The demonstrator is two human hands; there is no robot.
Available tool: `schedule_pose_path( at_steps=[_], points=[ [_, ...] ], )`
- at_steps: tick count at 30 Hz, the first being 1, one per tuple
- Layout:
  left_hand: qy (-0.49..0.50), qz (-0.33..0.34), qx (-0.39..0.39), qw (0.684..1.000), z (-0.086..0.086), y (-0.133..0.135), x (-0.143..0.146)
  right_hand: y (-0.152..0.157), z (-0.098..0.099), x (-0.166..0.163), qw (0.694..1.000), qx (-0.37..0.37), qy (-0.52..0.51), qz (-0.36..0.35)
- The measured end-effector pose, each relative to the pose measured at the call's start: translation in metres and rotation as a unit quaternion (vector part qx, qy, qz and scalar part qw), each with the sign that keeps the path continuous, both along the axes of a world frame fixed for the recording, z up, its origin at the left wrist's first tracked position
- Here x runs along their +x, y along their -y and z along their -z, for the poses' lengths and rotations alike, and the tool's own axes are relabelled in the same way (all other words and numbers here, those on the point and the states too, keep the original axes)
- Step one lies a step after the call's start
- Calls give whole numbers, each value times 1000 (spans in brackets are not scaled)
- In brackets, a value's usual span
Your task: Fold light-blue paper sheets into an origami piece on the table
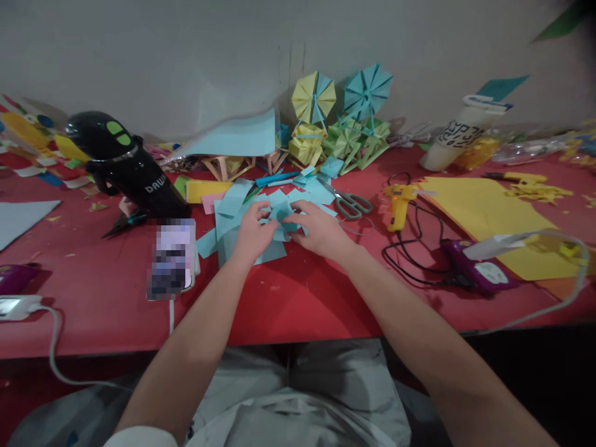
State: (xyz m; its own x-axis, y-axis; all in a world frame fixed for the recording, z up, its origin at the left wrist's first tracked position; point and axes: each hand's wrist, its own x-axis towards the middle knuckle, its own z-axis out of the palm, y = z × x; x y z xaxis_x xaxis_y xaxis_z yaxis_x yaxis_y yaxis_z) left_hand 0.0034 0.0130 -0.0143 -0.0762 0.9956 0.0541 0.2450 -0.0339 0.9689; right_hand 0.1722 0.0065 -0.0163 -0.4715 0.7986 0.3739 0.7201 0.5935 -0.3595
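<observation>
Red counter [298,310], delicate work!
Left hand [255,234] and right hand [321,230], close together, pinch small blue paper [282,212] between them over loose sheets [272,253], seemingly mid-fold; next move likely calls for careful alignment.

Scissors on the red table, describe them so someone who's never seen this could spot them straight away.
On the red table, find the person's right hand, over light blue paper. The scissors lie just beyond it, slightly to its right. Two grey-green loop handles set them apart from the yellow glue gun further right.
</observation>
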Motion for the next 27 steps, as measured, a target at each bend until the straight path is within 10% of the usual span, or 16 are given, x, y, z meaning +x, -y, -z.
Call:
schedule_pose_path(
  at_steps=[8, 27],
  points=[
    [40, 32, -3, 999, 3, -4, -3, 7, -7, -1, 988, -12, -133, -83],
    [42, 129, 55, 989, -3, 12, 16, 1, -14, -4, 980, -67, 32, 187]
  ],
)
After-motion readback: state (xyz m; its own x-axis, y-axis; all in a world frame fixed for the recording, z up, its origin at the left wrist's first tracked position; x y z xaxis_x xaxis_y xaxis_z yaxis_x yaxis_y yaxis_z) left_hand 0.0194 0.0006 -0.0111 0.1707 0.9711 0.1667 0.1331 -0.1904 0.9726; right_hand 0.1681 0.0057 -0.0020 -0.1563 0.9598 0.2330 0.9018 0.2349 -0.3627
